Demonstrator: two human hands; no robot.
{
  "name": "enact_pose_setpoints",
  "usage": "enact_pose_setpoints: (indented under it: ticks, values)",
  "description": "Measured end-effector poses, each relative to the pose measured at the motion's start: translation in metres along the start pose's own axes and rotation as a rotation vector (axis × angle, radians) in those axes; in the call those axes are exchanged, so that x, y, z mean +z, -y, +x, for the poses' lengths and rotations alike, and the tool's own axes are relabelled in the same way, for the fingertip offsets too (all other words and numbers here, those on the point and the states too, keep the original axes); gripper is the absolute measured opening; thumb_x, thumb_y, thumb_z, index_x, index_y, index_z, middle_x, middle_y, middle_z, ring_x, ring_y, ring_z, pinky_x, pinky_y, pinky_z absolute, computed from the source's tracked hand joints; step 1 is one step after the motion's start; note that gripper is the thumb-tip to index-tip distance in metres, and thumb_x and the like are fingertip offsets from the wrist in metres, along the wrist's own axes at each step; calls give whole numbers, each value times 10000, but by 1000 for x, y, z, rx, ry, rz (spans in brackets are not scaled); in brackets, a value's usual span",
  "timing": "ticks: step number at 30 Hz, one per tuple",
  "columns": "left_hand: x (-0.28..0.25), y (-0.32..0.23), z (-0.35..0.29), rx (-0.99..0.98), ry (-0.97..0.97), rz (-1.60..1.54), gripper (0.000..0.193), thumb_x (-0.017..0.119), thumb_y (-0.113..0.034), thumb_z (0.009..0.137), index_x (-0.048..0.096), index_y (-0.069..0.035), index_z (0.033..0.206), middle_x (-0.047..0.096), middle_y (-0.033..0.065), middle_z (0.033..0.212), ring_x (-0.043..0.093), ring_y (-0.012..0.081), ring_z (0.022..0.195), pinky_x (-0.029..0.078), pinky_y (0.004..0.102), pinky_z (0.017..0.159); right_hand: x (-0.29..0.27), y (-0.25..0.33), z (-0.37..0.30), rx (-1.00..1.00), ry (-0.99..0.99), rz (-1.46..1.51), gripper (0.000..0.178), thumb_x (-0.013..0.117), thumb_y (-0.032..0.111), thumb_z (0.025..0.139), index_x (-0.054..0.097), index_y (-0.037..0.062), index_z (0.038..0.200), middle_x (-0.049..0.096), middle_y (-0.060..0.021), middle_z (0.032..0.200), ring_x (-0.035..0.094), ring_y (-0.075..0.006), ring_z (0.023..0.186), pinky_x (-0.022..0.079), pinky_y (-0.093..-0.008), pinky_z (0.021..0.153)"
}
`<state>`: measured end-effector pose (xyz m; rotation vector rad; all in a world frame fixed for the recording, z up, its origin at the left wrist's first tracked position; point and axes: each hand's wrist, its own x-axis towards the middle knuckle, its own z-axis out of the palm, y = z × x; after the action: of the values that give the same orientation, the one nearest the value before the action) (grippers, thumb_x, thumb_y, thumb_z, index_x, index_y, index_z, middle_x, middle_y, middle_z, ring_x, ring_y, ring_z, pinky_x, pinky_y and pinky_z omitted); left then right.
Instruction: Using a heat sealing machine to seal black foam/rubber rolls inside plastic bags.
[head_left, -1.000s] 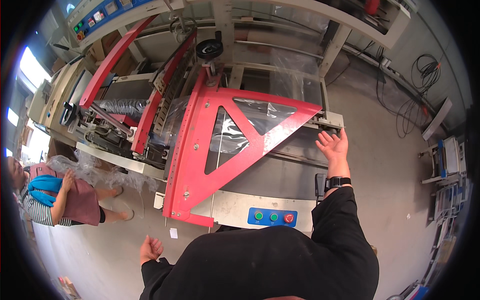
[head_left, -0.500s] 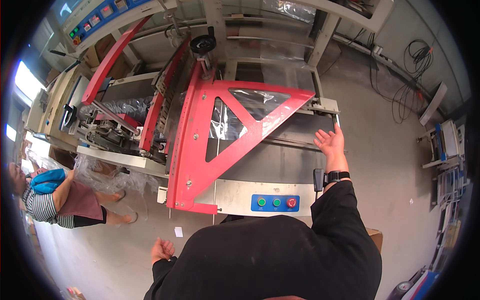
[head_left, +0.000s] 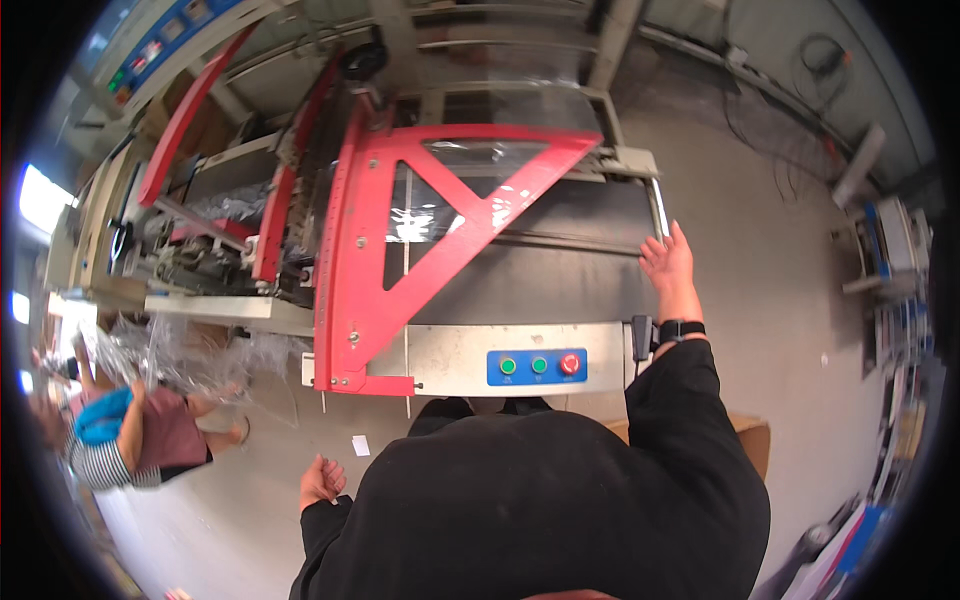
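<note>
My right hand [head_left: 668, 262] is held palm up with the fingers spread, beside the right edge of a machine with a dark conveyor bed [head_left: 560, 270]. Nothing shows in it, and a black band [head_left: 682, 329] circles its wrist. Low at my left side, my left hand [head_left: 323, 480] hangs with loosely bent fingers and no visible object. Ahead of me a red triangular frame [head_left: 435, 270] stands over the bed, with clear plastic film [head_left: 412, 222] showing through its openings. On the machine's pale front, a blue panel [head_left: 537, 368] carries two green buttons and a red one.
Another person [head_left: 135, 440] in a striped top, with a blue item, is at the left near crumpled clear film [head_left: 190, 355]. A black handwheel [head_left: 363, 62] tops the red upright. Behind me to the right is a cardboard box [head_left: 752, 445]; a small white paper [head_left: 361, 445] lies on the floor.
The view has shifted, so the machine sits further left and higher. My right hand has drawn slightly right of the machine's edge. The other person's pose has changed near the film.
</note>
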<state>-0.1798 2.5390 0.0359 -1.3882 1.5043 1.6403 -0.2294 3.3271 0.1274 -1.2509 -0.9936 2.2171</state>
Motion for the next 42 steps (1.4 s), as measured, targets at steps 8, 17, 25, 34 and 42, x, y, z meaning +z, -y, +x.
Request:
enact_pose_setpoints:
  ticks: [8, 17, 25, 34, 42]
  values:
    - [35, -145, 134, 59, 77, 450, 355, 461, -387, 925, 539, -42, 892, 567, 40, 711, 562, 196, 660, 439, 347, 547, -55, -45, -107, -475, -230, -80, 614, 612, 407, 822, 422, 50, 1284, 539, -108, 1182, 526, -201, 1056, 391, -328, 879]
    - [143, -231, 143, 218, 443, 1222, 353, 485, -384, 913, 534, -37, 958, 580, 42, 778, 564, 192, 735, 444, 351, 620, -169, -196, -271, -471, -759, -9, 624, 634, 320, 815, 414, -42, 1273, 539, -155, 1169, 510, -222, 1065, 395, -328, 896]
    - [208, -157, 102, 305, 748, 1590, 367, 506, -381, 903, 529, -33, 1017, 592, 44, 837, 567, 188, 800, 448, 355, 685, -224, -273, -340, -23, -771, -309, 613, 664, 275, 779, 441, -27, 1264, 557, -179, 1145, 542, -219, 1002, 445, -348, 825]
    - [233, -35, 0, 340, 930, 1981, 398, 530, -377, 891, 524, -28, 1083, 606, 46, 904, 569, 184, 874, 453, 359, 758, -298, -224, -502, -110, -749, -610, 618, 701, 330, 749, 496, -4, 1227, 572, -180, 1162, 553, -279, 1068, 447, -342, 896]
    - [285, 144, -172, 289, 1029, 2130, 471, 565, -372, 870, 491, -37, 1192, 607, 46, 1004, 555, 171, 968, 457, 366, 818, -491, -326, -584, 267, -936, -480, 598, 667, 281, 793, 463, -60, 1240, 529, -198, 1226, 508, -273, 1130, 386, -349, 964]
